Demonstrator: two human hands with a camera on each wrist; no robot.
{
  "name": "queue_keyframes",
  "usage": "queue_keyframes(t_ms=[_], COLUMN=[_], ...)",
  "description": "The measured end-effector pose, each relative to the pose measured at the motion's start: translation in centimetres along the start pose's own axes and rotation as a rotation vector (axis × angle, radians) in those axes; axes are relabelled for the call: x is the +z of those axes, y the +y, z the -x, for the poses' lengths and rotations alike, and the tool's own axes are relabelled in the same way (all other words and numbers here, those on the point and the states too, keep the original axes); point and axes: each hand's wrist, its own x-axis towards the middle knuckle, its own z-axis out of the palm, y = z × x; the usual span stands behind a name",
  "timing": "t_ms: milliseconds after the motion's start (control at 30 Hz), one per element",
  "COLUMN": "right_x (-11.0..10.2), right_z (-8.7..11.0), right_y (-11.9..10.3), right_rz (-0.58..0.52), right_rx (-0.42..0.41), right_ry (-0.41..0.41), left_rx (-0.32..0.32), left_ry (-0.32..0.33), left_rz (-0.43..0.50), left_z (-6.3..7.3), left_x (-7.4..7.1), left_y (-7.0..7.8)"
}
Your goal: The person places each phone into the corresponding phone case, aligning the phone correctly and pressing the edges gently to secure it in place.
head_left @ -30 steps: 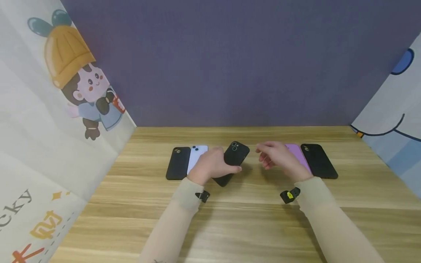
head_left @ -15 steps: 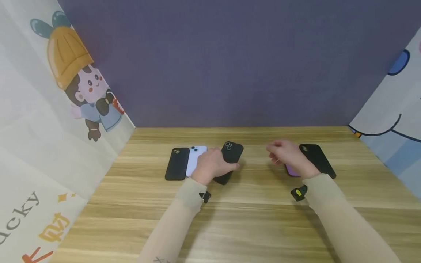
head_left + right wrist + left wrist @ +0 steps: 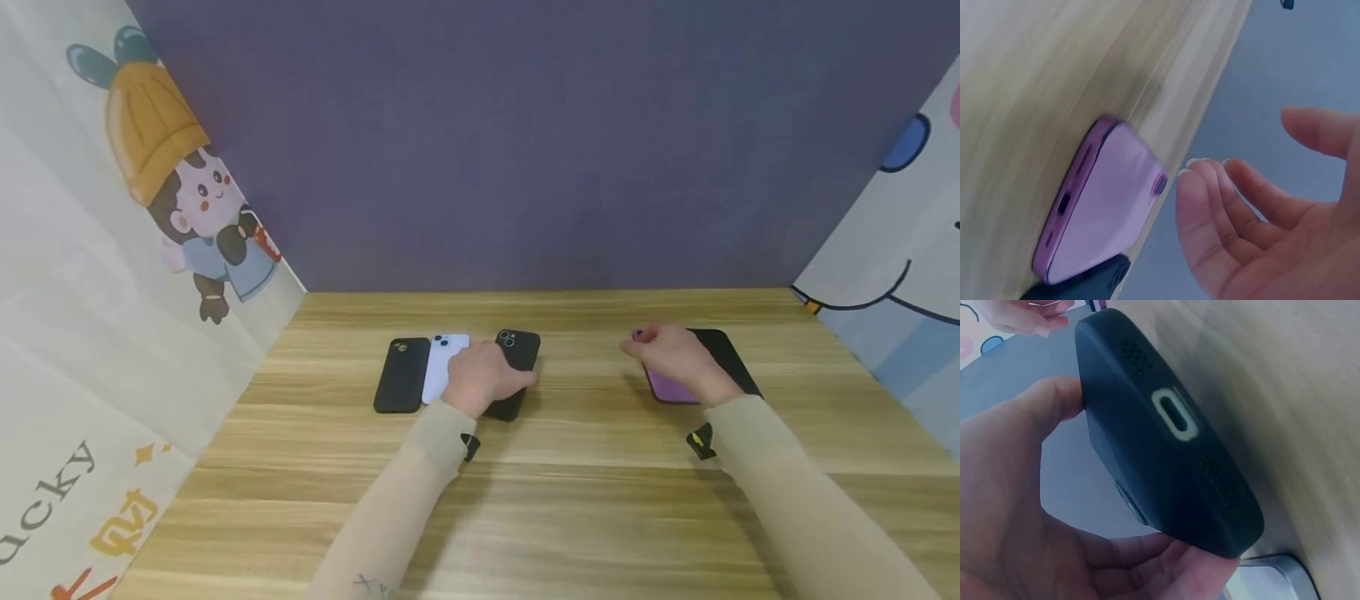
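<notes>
My left hand grips a phone in a black case by its long edges. In the left wrist view, the thumb and the fingers lie on opposite sides of this phone, whose charging port shows through the case's end. To the right, my right hand hovers over a pink-purple phone and partly covers it in the head view. In the right wrist view, that hand holds nothing, its fingers loosely bent and apart from the pink phone.
A black phone case lies at the left, beside a pale lavender phone. Another black case lies right of the pink phone. All rest on a wooden table, with a dark panel behind.
The left hand has shifted slightly left and turned the black-cased phone more upright in the head view. My right hand has moved right, over the pink phone.
</notes>
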Motion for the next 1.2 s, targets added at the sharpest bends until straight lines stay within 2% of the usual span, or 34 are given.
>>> queue_keyframes(t_ms=[167, 333, 533, 767, 1200], right_x=[-0.5, -0.9, -1.2, -1.4, -1.5], right_z=[0.1, 0.1, 0.0, -0.1, -0.4], right_y=[0.5, 1.1, 1.8, 3.0, 4.0], right_rz=[0.075, 0.124, 0.155, 0.174, 0.23], right_rx=[0.012, 0.051, 0.101, 0.121, 0.159], right_ry=[0.02, 0.02, -0.005, -0.011, 0.006], left_rx=[-0.023, -0.04, -0.052, -0.063, -0.069], left_ry=[-0.01, -0.058, -0.101, -0.131, -0.135], left_rz=[-0.008, -0.045, -0.083, -0.111, -0.129], left_z=[-0.1, -0.3, -0.7, -1.2, -1.4], left_x=[0.0, 0.0, -0.1, 0.3, 0.7], left_y=[0.0, 0.1, 0.2, 0.2, 0.8])
